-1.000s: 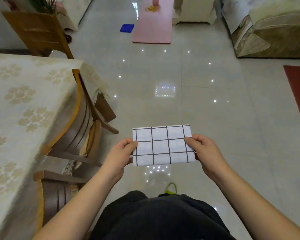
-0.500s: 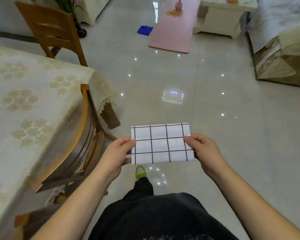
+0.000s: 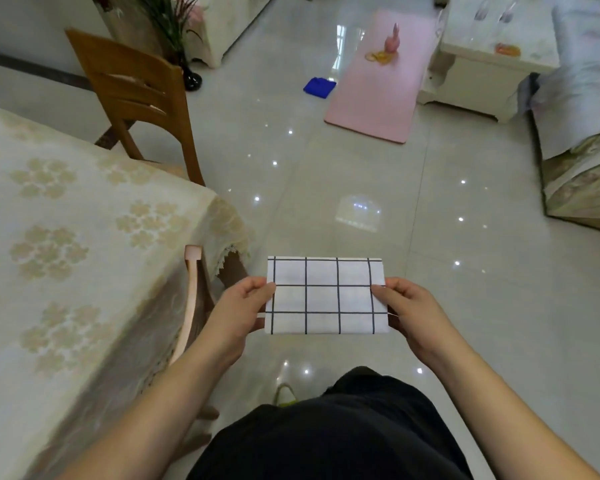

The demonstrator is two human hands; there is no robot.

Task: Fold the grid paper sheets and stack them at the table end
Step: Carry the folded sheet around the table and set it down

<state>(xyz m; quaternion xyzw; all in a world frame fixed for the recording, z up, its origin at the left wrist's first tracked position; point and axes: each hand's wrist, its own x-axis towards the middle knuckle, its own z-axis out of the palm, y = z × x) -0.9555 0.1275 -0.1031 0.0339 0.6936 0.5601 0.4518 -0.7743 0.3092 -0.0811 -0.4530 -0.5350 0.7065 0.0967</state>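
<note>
In the head view, the folded grid paper sheet [image 3: 326,295], white with dark lines, is held flat in the air over the glossy tiled floor [image 3: 343,174], just off the corner of the table [image 3: 66,237] and level with its near end. The left hand [image 3: 238,311] pinches the sheet's left edge, thumb on top and fingers curled beneath. The right hand [image 3: 407,313] pinches the right edge the same way. The table carries a cream floral cloth; a wooden chair [image 3: 139,98] stands at its far side, and another chair's back [image 3: 191,299] shows at its near edge, beside the left hand. Well beyond the table, a pink mat [image 3: 378,84] lies on the floor with a blue cloth [image 3: 319,87] just beside it.
</note>
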